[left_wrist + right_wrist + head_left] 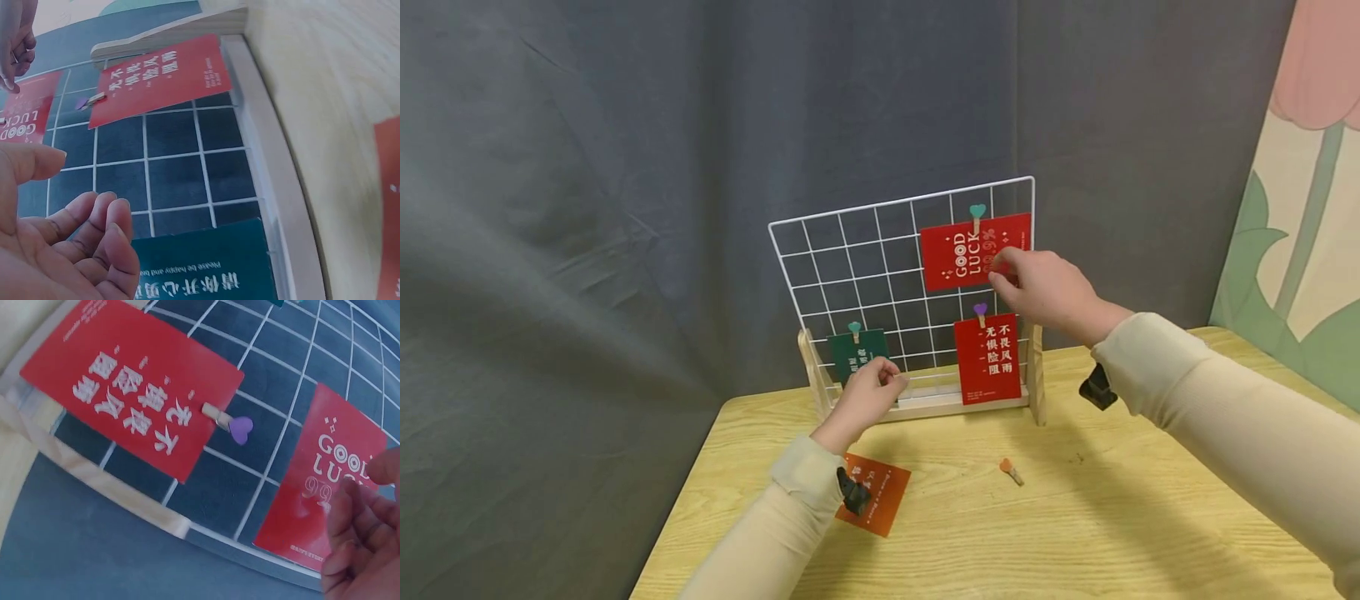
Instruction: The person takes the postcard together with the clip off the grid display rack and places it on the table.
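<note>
My right hand [1045,287] is up at the white wire grid panel [865,250] that stands in a pale wooden base [925,406] on the yellow wooden table [1075,517]. Its fingers [350,512] are loosely curled with the tips against the right part of the red "GOOD LUCK" card [958,254]; I cannot tell whether they actually pinch the card or only touch it. That card hangs high on the grid from a wooden peg with a teal heart [976,215].

My left hand [867,392] is low at the grid's left side, right in front of the dark green card [853,354], which hangs from another teal-heart peg [854,330]. In the left wrist view the fingers [94,219] are relaxed and slightly bent, with nothing between them.

Below the "GOOD LUCK" card, a second red card with white Chinese characters [988,358] hangs from a purple-heart peg [981,312]. On the table, an orange card [880,496] lies flat under my left wrist, and a small orange-heart peg [1011,471] lies loose, well apart from it.
</note>
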